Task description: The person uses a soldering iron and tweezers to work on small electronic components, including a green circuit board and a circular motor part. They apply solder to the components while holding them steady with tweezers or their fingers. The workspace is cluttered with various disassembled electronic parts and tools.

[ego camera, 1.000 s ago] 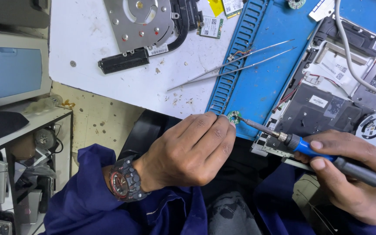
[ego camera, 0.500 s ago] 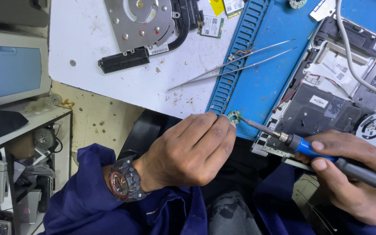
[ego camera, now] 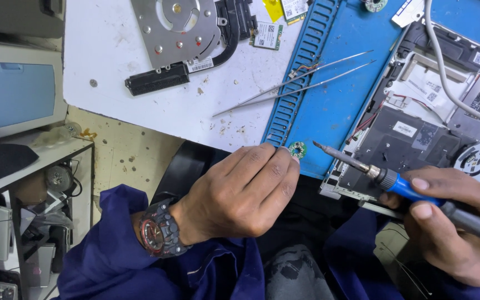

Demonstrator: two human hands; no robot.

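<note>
While the left hand (ego camera: pixel 240 191) pinches a small round green circuit board (ego camera: pixel 296 149) in its fingertips at the near edge of the blue ribbed rubber mat (ego camera: pixel 329 100), the right hand (ego camera: pixel 445 222) grips a blue-handled soldering iron (ego camera: pixel 395 180), its metal tip close beside the board. This grip seems to keep the board steady. Thin steel tweezers (ego camera: pixel 290 86) lie across the white table (ego camera: pixel 106 72).

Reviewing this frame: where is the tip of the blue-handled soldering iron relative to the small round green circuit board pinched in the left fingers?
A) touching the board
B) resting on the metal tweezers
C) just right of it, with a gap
C: the blue-handled soldering iron in the right hand points its tip toward the small round green circuit board held by the left hand, with blue mat showing between them.
</note>
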